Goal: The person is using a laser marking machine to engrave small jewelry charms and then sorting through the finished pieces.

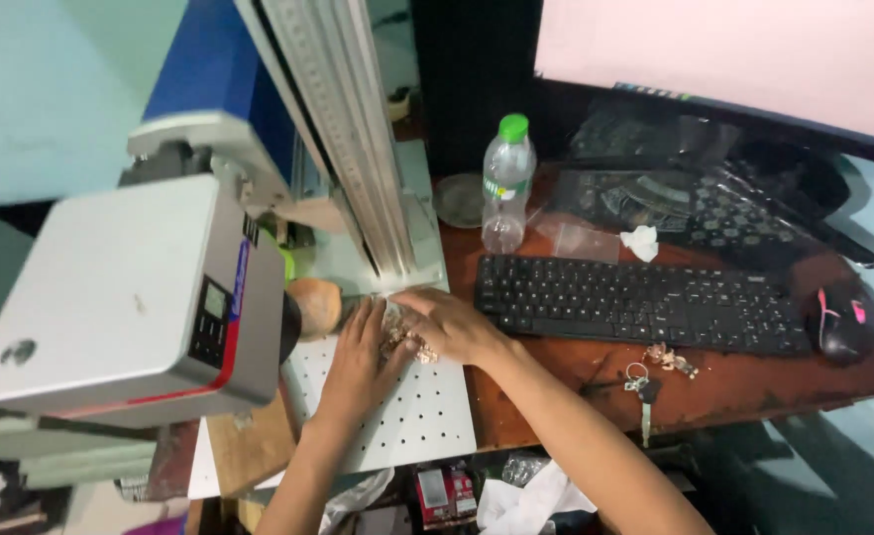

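Observation:
Both my hands rest on a white perforated work plate [427, 416] below a grey machine head [130, 297]. My left hand [358, 362] lies flat on the plate with its fingers against a small clear bag of gold-coloured pieces [404, 337]. My right hand [447, 322] covers the same bag from the right, fingers curled over it. A round brown object [316, 305] sits just left of my left hand, next to the black lens of the machine.
A metal column [358, 139] rises behind the plate. On the brown desk lie a black keyboard [635, 302], a black mouse [843, 322], keys [645, 386], a clear bottle with a green cap [506, 183] and a crumpled tissue [640, 241]. A monitor [724, 50] stands at the back.

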